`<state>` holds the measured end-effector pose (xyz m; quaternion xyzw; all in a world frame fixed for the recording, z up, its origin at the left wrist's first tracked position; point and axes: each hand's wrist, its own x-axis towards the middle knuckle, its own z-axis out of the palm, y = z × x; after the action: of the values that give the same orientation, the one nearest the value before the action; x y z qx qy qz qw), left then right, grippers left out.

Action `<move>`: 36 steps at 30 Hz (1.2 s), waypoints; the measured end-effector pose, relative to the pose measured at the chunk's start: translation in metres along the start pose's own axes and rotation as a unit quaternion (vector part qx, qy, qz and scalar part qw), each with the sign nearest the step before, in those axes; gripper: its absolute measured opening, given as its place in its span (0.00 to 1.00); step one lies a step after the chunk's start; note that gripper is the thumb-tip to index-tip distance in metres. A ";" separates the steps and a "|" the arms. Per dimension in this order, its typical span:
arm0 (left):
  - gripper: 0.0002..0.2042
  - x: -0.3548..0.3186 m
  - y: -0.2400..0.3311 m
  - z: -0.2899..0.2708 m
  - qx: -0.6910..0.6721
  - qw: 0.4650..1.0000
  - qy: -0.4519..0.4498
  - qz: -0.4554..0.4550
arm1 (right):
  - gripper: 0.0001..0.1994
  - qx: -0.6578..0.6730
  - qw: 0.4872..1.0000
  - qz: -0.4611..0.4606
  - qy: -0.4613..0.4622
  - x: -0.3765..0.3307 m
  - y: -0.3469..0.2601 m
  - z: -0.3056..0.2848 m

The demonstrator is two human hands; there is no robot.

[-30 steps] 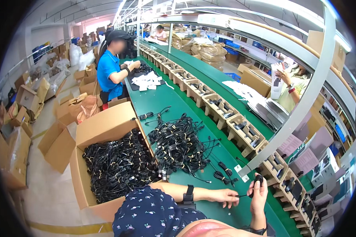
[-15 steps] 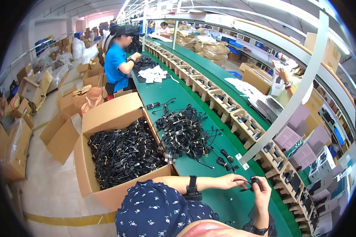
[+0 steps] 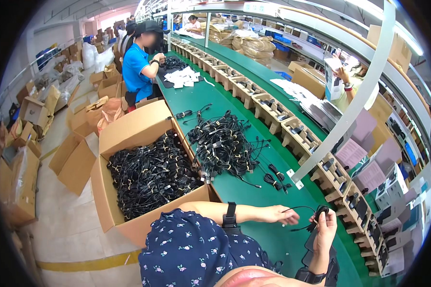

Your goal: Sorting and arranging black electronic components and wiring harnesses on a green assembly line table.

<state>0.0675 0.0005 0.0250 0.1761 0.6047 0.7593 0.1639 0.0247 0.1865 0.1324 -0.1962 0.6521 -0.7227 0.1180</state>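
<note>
My right hand [image 3: 324, 226] is raised over the green workbench [image 3: 254, 191] and grips a small coil of black cable [image 3: 321, 212]. My left hand [image 3: 281, 214] pinches the loose end of that same cable, which loops between the two hands. A black band sits on my left wrist. Beyond my hands lies a pile of tangled black cables [image 3: 222, 143], and a few wound bundles [image 3: 273, 176] lie apart at its right edge.
An open cardboard box [image 3: 129, 131] full of black cables stands left of the bench. Wooden compartment trays [image 3: 301, 136] with black parts line the bench's right side, beside a white post [image 3: 349, 110]. A person in blue [image 3: 139, 67] works farther along. Cartons litter the floor at left.
The view has shifted closer along the bench. My right hand has risen with the coil, and the cable loop between my hands has grown.
</note>
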 end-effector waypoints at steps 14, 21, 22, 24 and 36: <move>0.16 0.004 0.021 0.012 -0.150 0.952 -0.213 -0.160 | 0.27 -0.576 0.701 -0.291 -0.303 -0.014 0.004 0.015; 0.13 0.009 0.015 0.001 -0.113 0.958 -0.219 -0.147 | 0.32 -0.611 0.693 -0.237 -0.300 -0.028 0.014 -0.002; 0.14 0.010 0.019 -0.001 -0.128 0.960 -0.203 -0.146 | 0.31 -0.586 0.709 -0.230 -0.316 -0.025 0.010 -0.003; 0.15 0.017 0.023 -0.013 -0.081 0.962 -0.201 -0.163 | 0.29 -0.556 0.731 -0.211 -0.335 -0.017 0.008 -0.011; 0.15 0.057 -0.028 -0.042 -0.103 0.991 0.056 -0.068 | 0.12 -0.672 0.697 -0.150 0.200 0.082 -0.014 -0.117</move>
<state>-0.0014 -0.0036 -0.0074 0.0745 0.5420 0.8133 0.1981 -0.0983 0.2577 0.1482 -0.1696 0.9345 -0.1219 -0.2883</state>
